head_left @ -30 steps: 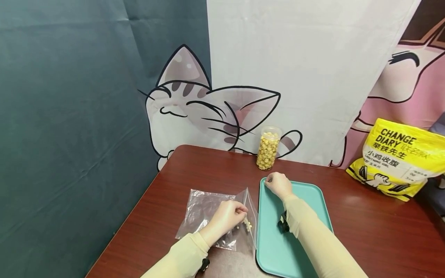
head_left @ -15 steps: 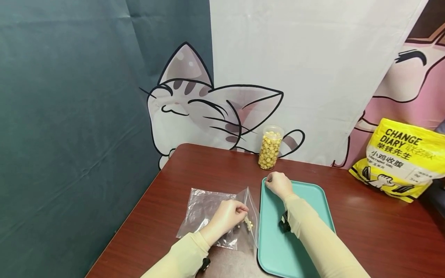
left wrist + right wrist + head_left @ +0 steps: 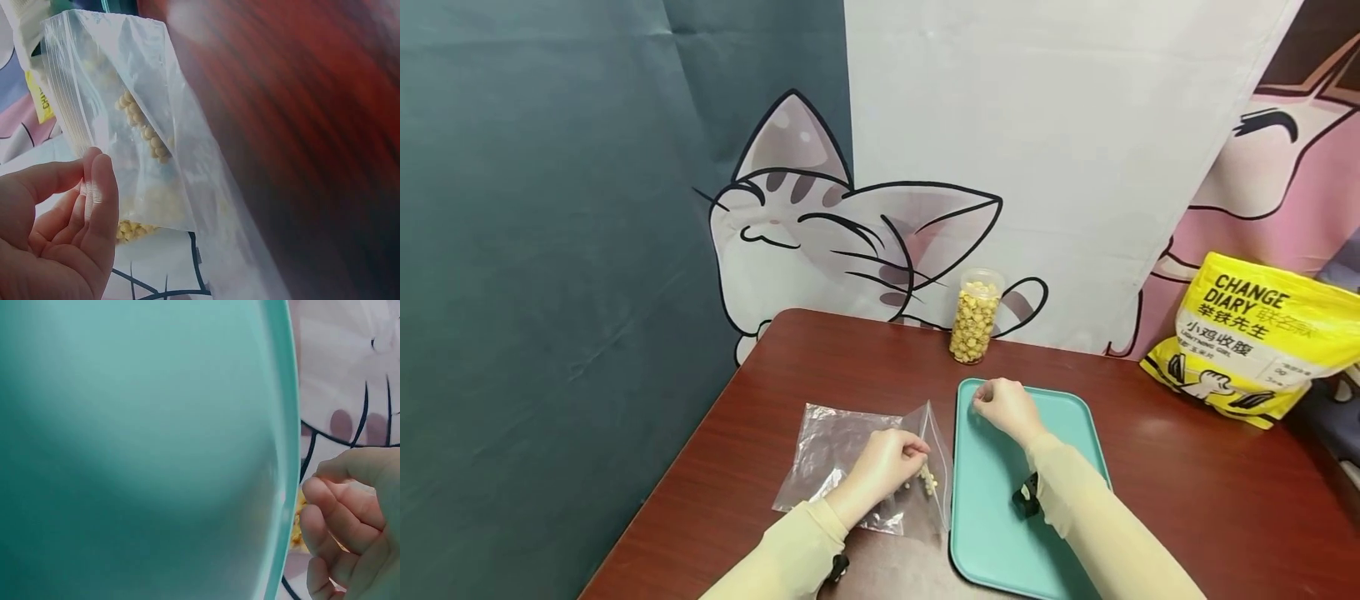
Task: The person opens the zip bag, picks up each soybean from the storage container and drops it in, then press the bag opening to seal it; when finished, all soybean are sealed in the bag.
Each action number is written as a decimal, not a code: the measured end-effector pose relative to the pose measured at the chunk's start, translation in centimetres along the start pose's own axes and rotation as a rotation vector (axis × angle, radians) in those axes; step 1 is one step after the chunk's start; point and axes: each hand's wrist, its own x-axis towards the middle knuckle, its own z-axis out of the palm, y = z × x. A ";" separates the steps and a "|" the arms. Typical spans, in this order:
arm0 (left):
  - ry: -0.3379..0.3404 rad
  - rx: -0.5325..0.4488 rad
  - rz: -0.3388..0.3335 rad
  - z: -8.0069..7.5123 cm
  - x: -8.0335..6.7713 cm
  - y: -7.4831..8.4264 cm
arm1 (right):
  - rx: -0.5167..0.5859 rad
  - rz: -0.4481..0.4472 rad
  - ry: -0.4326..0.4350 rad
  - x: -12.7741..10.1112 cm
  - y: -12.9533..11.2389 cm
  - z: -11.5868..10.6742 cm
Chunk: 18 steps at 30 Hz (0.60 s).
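My left hand (image 3: 883, 461) pinches the zip-top edge of a clear plastic bag (image 3: 827, 446) on the table's left side. In the left wrist view, the thumb and fingertips of this hand (image 3: 62, 231) meet at the ribbed seal, and small pale round beans (image 3: 140, 125) lie inside the bag (image 3: 194, 162). My right hand (image 3: 1011, 410) is over the far left part of a teal tray (image 3: 992, 533), thumb and forefinger tips together. Up close in the right wrist view, that hand (image 3: 353, 512) has curled fingers with nothing visible between them, beside the tray's rim (image 3: 289, 425).
Behind the tray stands a clear jar (image 3: 975, 325) of yellow popcorn. A large yellow and white snack bag (image 3: 1247, 337) sits at the table's right. Cat-printed cloth (image 3: 820, 275) hangs along the back edge of the dark red table (image 3: 700, 483).
My right hand has drawn slightly back from the tray's far left corner, toward me and to the right. My left hand keeps its pinch on the bag.
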 end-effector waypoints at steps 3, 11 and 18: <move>0.005 -0.010 0.008 0.0 -0.1 0.0 | 0.065 -0.019 0.014 -1.3 -0.9 0.1; 0.017 -0.020 0.005 0.3 -0.3 0.0 | 0.252 -0.156 0.042 -5.4 -3.7 1.5; 0.012 -0.029 -0.004 0.4 -0.2 0.3 | 0.260 -0.230 0.100 -8.5 -5.1 1.3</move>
